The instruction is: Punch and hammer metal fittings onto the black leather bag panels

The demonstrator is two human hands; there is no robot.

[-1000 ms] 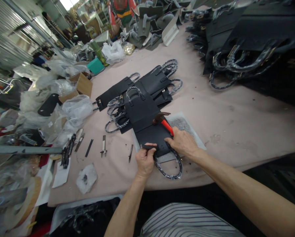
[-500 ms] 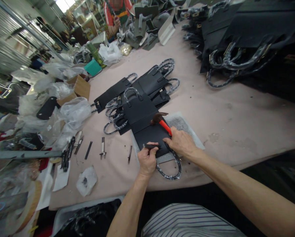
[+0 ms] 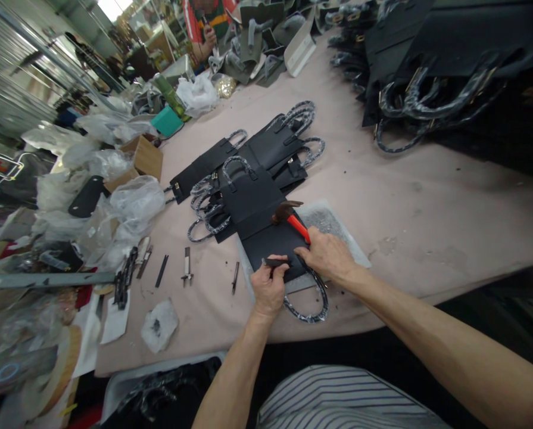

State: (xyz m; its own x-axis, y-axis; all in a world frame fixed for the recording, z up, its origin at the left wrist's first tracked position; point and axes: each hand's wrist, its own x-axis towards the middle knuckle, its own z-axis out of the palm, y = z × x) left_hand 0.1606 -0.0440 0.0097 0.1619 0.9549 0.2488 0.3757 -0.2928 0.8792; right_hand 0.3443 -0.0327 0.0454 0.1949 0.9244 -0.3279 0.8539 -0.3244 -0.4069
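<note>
My left hand [image 3: 268, 287] is closed around a dark metal punch [image 3: 275, 262], whose far end lies over a black bag panel [image 3: 268, 245]. In my right hand [image 3: 326, 253] is a claw hammer [image 3: 298, 227] with an orange-red handle, its brown head above the panel. My right fingertips rest close to the panel's edge. A plastic-wrapped handle [image 3: 308, 319] loops off the panel towards me. Under the panel lies a pale slab [image 3: 349, 238], part of it covered. More black bag pieces [image 3: 252, 196] with wrapped handles are stacked just beyond.
Left of my hands lie a slim pen-like tool [image 3: 234, 278], a divider-like metal tool [image 3: 187, 267] and a small plastic bag [image 3: 159, 326]. Black bags [image 3: 454, 71] are piled at the right. A cardboard box [image 3: 143, 159] and plastic wrap crowd the left. Across the table is another person [image 3: 208, 36].
Both hands stay nearly in place over the panel. The punch in my left hand has tilted a little and shifted slightly right. The view has moved slightly.
</note>
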